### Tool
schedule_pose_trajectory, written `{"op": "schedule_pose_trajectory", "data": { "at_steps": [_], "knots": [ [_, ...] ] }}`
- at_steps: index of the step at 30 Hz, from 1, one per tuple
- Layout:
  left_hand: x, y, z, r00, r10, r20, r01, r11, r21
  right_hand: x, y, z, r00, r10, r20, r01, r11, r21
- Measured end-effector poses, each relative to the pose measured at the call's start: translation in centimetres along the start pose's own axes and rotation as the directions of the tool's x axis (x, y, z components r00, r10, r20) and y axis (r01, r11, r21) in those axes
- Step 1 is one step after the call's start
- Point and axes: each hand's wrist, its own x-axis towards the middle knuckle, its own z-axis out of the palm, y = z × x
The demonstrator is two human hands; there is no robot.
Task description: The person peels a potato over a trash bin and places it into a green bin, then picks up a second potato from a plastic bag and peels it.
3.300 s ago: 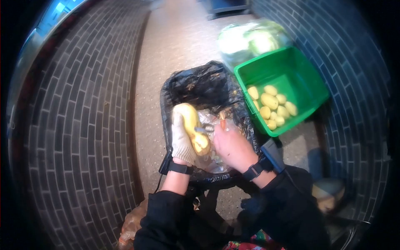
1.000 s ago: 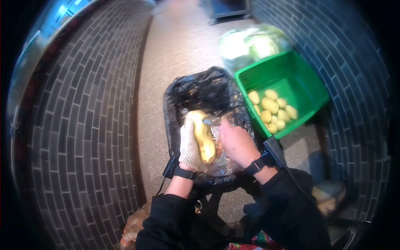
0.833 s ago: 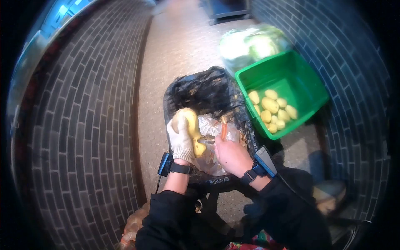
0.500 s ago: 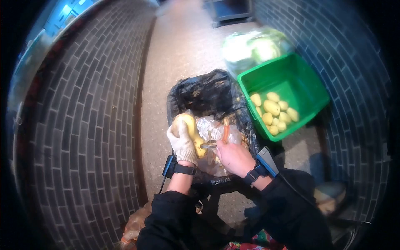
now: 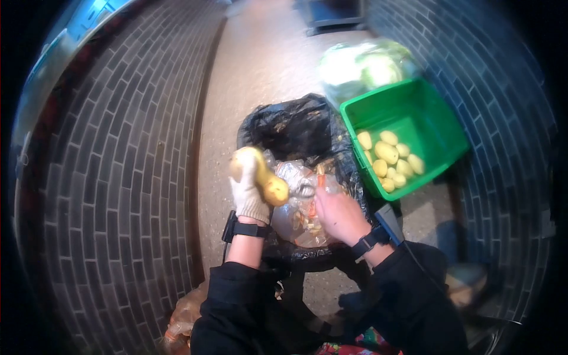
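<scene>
My left hand point(image 5: 245, 188), in a white knit glove, is wrapped round a long, knobbly yellow potato point(image 5: 273, 188). The potato's narrower end points down and to the right. In my bare right hand point(image 5: 338, 214) is a peeler point(image 5: 321, 176) with an orange handle, its metal blade beside the potato's lower end; a small gap seems to lie between them, though the blade is blurred. Below both hands a bin lined with a black bag point(image 5: 296, 106) holds clear plastic and scraps of peel.
To the right stands a green tub point(image 5: 438, 118) with several peeled potatoes point(image 5: 387, 152) in it. Behind it lie cabbages point(image 5: 378, 70) in clear plastic. Dark brick walls point(image 5: 136, 148) rise on both sides. A brownish plastic bag point(image 5: 188, 310) sits at the lower left.
My left hand has moved up and left with the potato, which is tilted more to the right. My right hand has shifted slightly right, and the blade has come away from the potato's side.
</scene>
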Motion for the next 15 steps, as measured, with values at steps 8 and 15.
{"op": "schedule_pose_trajectory", "data": {
  "at_steps": [8,15],
  "knots": [
    [-2.3,-2.3,1.5,0.996,-0.087,-0.002,0.086,0.992,0.092,0.5,-1.7,0.7,0.982,0.099,-0.161,-0.103,0.994,-0.018],
    [0.6,1.6,0.1,0.981,0.002,-0.196,-0.013,0.998,-0.055,-3.2,0.3,5.6,0.997,-0.056,0.054,0.065,0.984,-0.164]
  ]
}}
